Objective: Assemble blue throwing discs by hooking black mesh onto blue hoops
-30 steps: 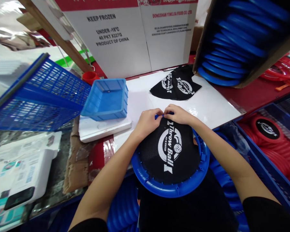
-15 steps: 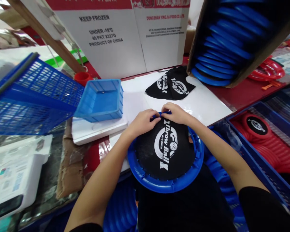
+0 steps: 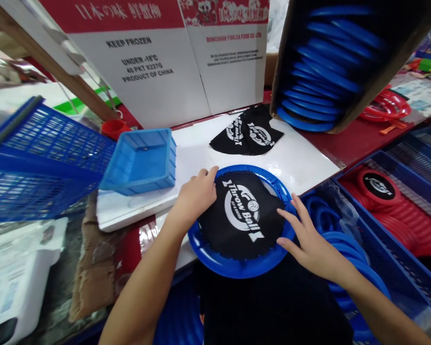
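Note:
A blue plastic ring (image 3: 233,270) with a black mesh cloth (image 3: 215,230) across it lies in front of my body. White "Throw Ball" lettering shows on the cloth. On the upper right a gap is visible between cloth and ring. My left hand (image 3: 198,194) is closed around the ring's upper-left rim; its thumb is hidden. At the right side, my right hand (image 3: 312,244) has its fingers spread, the tips over the rim and the cloth's edge. Beyond the ring, several loose black printed cloths (image 3: 249,132) lie overlapped on a white board (image 3: 309,160).
A light-blue tray (image 3: 140,163) and a blue perforated basket (image 3: 50,163) stand left. A tilted carton (image 3: 380,91) holds stacked blue rings (image 3: 316,72). Right, a blue crate (image 3: 366,215) contains red rings (image 3: 398,220). A large white-and-red box (image 3: 165,96) stands behind.
Both hands have left the ring's top edge. My left hand has slid to the upper-left rim; my right hand has moved down to the right side and spread its fingers. The ring has turned clockwise.

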The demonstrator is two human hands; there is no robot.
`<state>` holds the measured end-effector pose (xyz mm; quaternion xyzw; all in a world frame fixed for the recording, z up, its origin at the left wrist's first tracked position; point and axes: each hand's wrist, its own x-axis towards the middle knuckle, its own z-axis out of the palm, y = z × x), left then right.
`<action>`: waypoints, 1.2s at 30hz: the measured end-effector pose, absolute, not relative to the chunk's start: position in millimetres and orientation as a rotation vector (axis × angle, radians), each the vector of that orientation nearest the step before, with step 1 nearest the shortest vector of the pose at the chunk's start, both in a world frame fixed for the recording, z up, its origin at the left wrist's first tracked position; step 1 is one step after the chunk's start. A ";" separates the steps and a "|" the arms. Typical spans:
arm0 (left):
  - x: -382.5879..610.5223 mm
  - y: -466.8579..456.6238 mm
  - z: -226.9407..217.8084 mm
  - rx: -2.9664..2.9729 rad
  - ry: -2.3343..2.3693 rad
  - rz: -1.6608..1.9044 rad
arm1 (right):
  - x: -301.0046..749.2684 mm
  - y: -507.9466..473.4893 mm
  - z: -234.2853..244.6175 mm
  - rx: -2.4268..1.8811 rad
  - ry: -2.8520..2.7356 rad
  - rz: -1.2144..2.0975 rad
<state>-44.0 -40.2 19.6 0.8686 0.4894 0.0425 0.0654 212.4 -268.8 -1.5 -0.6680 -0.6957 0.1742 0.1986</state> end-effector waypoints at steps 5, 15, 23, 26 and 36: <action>-76.3 -28.8 44.4 2.375 1.221 -0.181 | 225.1 -232.1 -13.6 -1.889 -1.896 0.433; -58.6 -22.6 33.6 2.540 0.792 0.294 | 245.6 -162.6 -5.7 -1.774 -2.139 0.575; -71.4 -10.8 26.5 2.313 0.829 0.178 | 249.3 -135.6 6.1 -1.831 -2.171 0.742; -74.7 -6.9 26.4 2.234 0.853 0.188 | 250.3 -135.2 3.2 -1.812 -2.185 0.714; -77.8 -17.4 46.6 2.045 1.040 0.020 | 253.2 -138.9 -3.8 -1.730 -2.140 0.655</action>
